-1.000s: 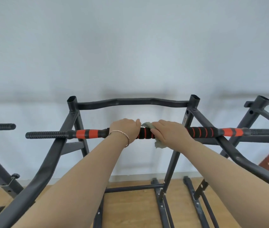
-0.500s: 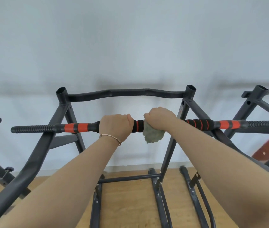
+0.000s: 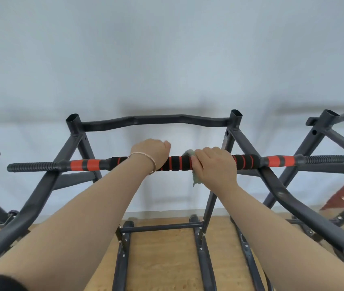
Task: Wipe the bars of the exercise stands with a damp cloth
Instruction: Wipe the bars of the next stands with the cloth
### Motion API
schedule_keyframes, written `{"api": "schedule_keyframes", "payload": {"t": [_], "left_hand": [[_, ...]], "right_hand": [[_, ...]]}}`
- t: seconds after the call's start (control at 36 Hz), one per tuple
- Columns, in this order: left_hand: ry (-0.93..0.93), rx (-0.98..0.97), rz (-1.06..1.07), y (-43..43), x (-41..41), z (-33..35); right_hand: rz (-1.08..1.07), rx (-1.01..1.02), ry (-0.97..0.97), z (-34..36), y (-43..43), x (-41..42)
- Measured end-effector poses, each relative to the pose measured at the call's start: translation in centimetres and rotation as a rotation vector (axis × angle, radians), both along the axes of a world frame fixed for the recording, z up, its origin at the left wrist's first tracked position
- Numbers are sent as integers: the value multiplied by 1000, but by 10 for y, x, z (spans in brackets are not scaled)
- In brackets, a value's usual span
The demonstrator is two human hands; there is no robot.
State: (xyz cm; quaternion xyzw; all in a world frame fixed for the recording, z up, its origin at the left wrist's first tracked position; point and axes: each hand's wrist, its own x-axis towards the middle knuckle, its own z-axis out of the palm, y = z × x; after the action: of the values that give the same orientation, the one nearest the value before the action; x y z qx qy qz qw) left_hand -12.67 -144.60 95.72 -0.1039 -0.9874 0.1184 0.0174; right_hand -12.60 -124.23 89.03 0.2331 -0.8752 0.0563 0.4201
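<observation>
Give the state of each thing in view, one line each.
bar: level, gripped at mid-length.
cloth: draped over the bar, end hanging below.
left hand: grips the bar, bare.
right hand: holds the cloth round the bar.
stand: upright on the floor.

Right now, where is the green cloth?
In the head view, the green cloth lies on the padded bar just right of centre, held under the right hand; the left hand grips the bar beside it.

Green cloth (image 3: 195,180) mostly under the right hand (image 3: 215,164); neighbouring stand (image 3: 307,148) partly past the right edge.
</observation>
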Motion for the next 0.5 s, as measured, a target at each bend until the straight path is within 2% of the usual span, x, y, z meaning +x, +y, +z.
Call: {"api": "schedule_keyframes", "payload": {"t": [0.03, 0.08, 0.17, 0.28, 0.33, 0.42, 0.5], "left_hand": [[-91, 26, 14, 2, -2, 0], [-160, 21, 13, 2, -5, -1], [-113, -63, -34, 1, -4, -4], [-16, -97, -24, 2, 1, -10], [46, -89, -25, 3, 5, -15], [169, -104, -30, 3, 17, -27], [253, -81, -18, 5, 27, -37]], "right_hand": [[-10, 0, -2, 1, -1, -2], [-77, 170, -89, 5, -1, -6], [-182, 356, -349, 17, -9, -11], [-239, 417, -475, 36, -14, -18], [-219, 336, -627, 44, -15, -25], [-189, 157, -996, 58, -14, -37], [-155, 50, -1167, 68, -14, -39]]}}
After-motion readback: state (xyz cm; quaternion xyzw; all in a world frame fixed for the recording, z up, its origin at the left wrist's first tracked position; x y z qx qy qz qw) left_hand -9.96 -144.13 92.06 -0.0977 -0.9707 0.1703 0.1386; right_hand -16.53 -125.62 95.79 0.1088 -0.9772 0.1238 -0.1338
